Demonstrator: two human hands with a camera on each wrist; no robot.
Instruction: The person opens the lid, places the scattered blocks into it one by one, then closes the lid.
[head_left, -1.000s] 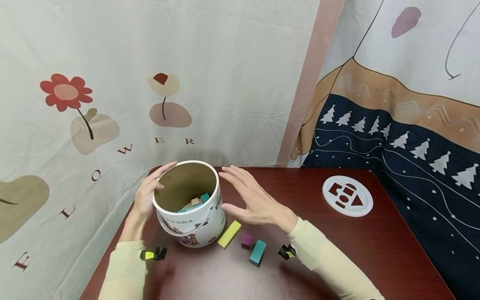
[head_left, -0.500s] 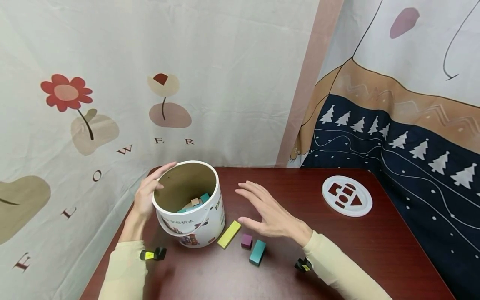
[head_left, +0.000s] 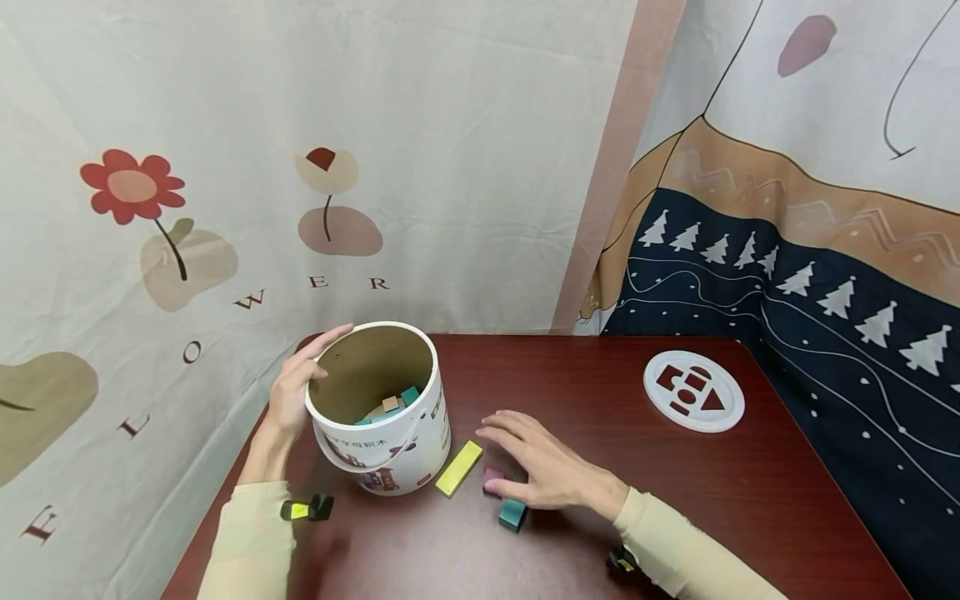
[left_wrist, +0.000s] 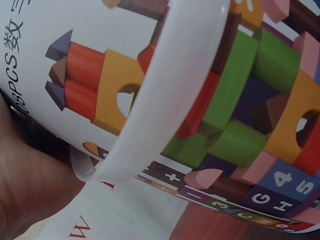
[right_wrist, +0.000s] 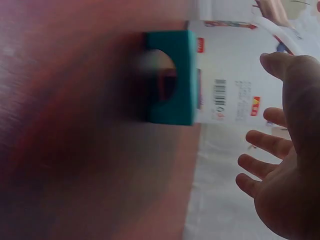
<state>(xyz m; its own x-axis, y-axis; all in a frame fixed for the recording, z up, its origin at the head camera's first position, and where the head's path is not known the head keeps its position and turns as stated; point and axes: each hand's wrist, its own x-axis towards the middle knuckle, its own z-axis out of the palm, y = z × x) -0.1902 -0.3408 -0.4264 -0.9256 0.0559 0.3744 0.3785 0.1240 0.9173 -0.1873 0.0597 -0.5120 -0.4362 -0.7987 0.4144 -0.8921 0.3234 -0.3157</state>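
Observation:
My left hand (head_left: 291, 396) grips the rim of a white bucket (head_left: 416, 458) at its left side, with the thumb over the rim. Inside lie teal and plain wooden blocks (head_left: 390, 404). Over the table, my right hand (head_left: 551, 468) hovers with its fingers spread and holds nothing. Under its thumb are a purple block (head_left: 492, 477) and a teal block (head_left: 513, 517), both partly hidden. The right wrist view shows the teal block (right_wrist: 188, 80) upright with an arch cut-out, apart from the fingers. Between bucket and right hand lies a yellow block (head_left: 459, 469).
A white round lid (head_left: 726, 414) with shaped holes lies at the right rear of the dark red table (head_left: 600, 375). The bucket's white handle (left_wrist: 165, 90) hangs down its front. Printed curtains (head_left: 465, 167) stand behind the table.
My right hand has moved away from the bucket's right side, then down over the purple and teal blocks. The left hand and the bucket have stayed in place.

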